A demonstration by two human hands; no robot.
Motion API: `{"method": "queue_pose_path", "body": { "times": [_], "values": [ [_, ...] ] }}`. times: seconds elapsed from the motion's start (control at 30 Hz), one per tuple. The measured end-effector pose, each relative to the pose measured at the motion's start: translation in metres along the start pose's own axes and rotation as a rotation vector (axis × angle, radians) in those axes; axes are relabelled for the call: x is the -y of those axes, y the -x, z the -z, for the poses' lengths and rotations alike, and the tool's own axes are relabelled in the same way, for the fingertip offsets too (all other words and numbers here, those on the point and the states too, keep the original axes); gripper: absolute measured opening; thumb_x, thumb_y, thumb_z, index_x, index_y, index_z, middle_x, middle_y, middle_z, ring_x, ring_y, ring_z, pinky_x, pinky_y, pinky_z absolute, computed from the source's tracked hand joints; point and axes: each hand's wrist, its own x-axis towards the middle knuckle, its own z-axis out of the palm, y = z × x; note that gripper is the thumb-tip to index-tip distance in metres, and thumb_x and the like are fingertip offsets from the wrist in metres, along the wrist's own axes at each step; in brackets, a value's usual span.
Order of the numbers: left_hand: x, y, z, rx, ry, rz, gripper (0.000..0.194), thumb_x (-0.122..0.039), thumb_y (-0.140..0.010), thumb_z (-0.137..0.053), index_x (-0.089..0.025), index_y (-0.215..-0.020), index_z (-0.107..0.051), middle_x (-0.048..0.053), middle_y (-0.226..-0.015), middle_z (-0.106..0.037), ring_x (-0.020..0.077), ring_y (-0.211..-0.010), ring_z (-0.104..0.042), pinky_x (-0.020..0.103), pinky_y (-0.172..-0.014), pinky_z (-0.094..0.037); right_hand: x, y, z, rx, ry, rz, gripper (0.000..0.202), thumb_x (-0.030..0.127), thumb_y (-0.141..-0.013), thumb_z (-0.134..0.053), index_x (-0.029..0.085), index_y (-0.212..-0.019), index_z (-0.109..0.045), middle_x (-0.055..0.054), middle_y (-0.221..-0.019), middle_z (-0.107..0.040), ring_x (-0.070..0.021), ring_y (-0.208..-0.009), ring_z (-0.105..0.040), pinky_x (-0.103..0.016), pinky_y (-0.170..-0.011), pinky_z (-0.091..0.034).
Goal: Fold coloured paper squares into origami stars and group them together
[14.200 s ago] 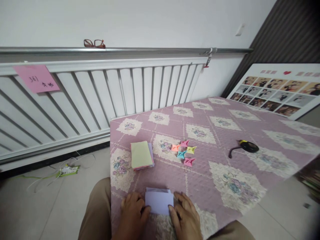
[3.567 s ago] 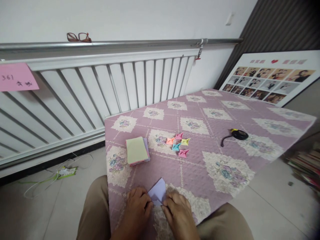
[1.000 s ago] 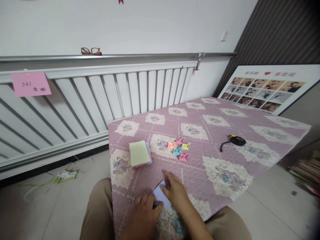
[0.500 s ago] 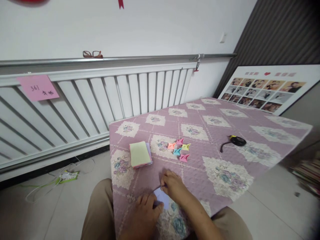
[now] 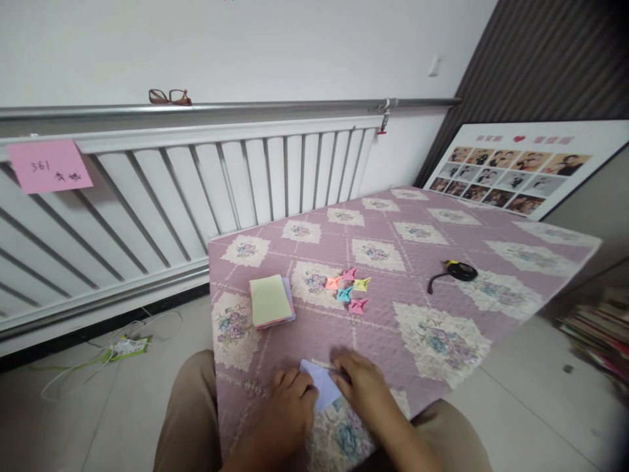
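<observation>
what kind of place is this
Probably a room in a home, though I can't be sure: a table with a floral cloth stands against a white radiator, eyeglasses rest on the pipe above it, and a large photo board leans at the far end.

From where I stand, the person wears plain tan trousers (image 5: 189,419), the cloth smooth and rounded over the knees, one trouser leg showing beside the left edge of the table (image 5: 314,341), the other beside its near right edge. Over the table's near end, the left hand (image 5: 289,400) and right hand (image 5: 363,380) are bare, the right forearm (image 5: 398,426) bare too, narrowing towards the wrist.
</observation>
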Motion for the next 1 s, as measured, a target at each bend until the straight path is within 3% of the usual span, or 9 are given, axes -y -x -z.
{"method": "queue_pose_path", "body": {
  "times": [0.1,0.23,0.37,0.43,0.5,0.67,0.83,1.0],
  "values": [
    [-0.001,-0.008,0.001,0.021,0.051,0.044,0.016,-0.019,-0.095,-0.05,-0.02,-0.093,-0.066,0.004,-0.104,-0.064,0.0227,-0.099,-0.053,0.04,-0.089,-0.039,0.003,0.009,-0.012,-0.092,0.014,-0.008,0.019,0.025,-0.083,-0.063,0.023,-0.101,-0.068,-0.007,-0.098,-0.066,-0.0274,-0.098,-0.06,-0.039,-0.085,-0.042],
    [0.004,-0.018,-0.004,0.028,0.064,0.059,0.016,-0.017,-0.095,-0.05,-0.019,-0.092,-0.065,0.004,-0.1,-0.064,0.0222,-0.096,-0.054,0.038,-0.088,-0.041,0.005,0.016,-0.028,-0.224,0.013,0.012,0.018,0.023,-0.081,-0.066,0.026,-0.099,-0.069,-0.006,-0.1,-0.066,-0.0272,-0.097,-0.06,-0.042,-0.085,-0.044],
    [0.01,-0.025,-0.01,-0.014,0.111,0.093,0.012,-0.019,-0.093,-0.053,-0.019,-0.089,-0.064,0.003,-0.098,-0.064,0.0225,-0.096,-0.055,0.04,-0.09,-0.041,0.003,0.018,-0.036,-0.281,0.015,0.015,0.027,0.027,-0.082,-0.065,0.025,-0.109,-0.067,-0.008,-0.106,-0.066,-0.0279,-0.1,-0.06,-0.044,-0.087,-0.045],
    [0.012,-0.027,-0.011,-0.056,0.149,0.113,0.01,-0.017,-0.09,-0.054,-0.02,-0.095,-0.063,0.004,-0.102,-0.063,0.023,-0.099,-0.054,0.04,-0.091,-0.041,0.003,0.018,-0.037,-0.291,0.03,0.005,0.037,0.029,-0.081,-0.066,0.024,-0.118,-0.063,-0.01,-0.116,-0.064,-0.0298,-0.109,-0.058,-0.045,-0.091,-0.044],
    [0.015,-0.028,-0.009,-0.087,0.178,0.123,0.021,-0.016,-0.087,-0.055,-0.021,-0.106,-0.061,0.005,-0.112,-0.061,0.0241,-0.106,-0.052,0.041,-0.095,-0.04,0.004,0.017,-0.036,-0.285,0.048,-0.01,0.04,0.028,-0.079,-0.067,0.025,-0.119,-0.063,-0.011,-0.125,-0.061,-0.0316,-0.119,-0.053,-0.046,-0.094,-0.043],
    [0.026,-0.037,0.003,-0.022,0.21,0.1,0.043,-0.022,-0.081,-0.06,-0.023,-0.124,-0.055,0.006,-0.127,-0.055,0.0258,-0.116,-0.048,0.042,-0.102,-0.036,0.007,0.014,-0.034,-0.21,0.028,-0.052,0.024,0.029,-0.079,-0.065,0.029,-0.103,-0.066,-0.007,-0.134,-0.057,-0.0319,-0.13,-0.044,-0.05,-0.099,-0.038],
    [0.034,-0.049,0.014,0.099,0.199,0.016,0.04,-0.026,-0.078,-0.064,-0.029,-0.118,-0.061,0.004,-0.124,-0.054,0.0258,-0.116,-0.047,0.041,-0.1,-0.037,0.007,0.013,-0.033,-0.171,-0.022,-0.1,0.017,0.028,-0.078,-0.065,0.028,-0.095,-0.066,-0.006,-0.136,-0.055,-0.0315,-0.132,-0.042,-0.051,-0.101,-0.034],
    [0.036,-0.056,0.018,0.165,0.195,-0.053,0.037,-0.026,-0.077,-0.066,-0.031,-0.113,-0.063,0.005,-0.135,-0.046,0.029,-0.128,-0.039,0.049,-0.104,-0.032,0.007,0.014,-0.033,-0.184,-0.077,-0.11,0.017,0.025,-0.077,-0.065,0.027,-0.094,-0.066,-0.007,-0.133,-0.058,-0.0313,-0.132,-0.043,-0.052,-0.102,-0.033]
  ]
}}
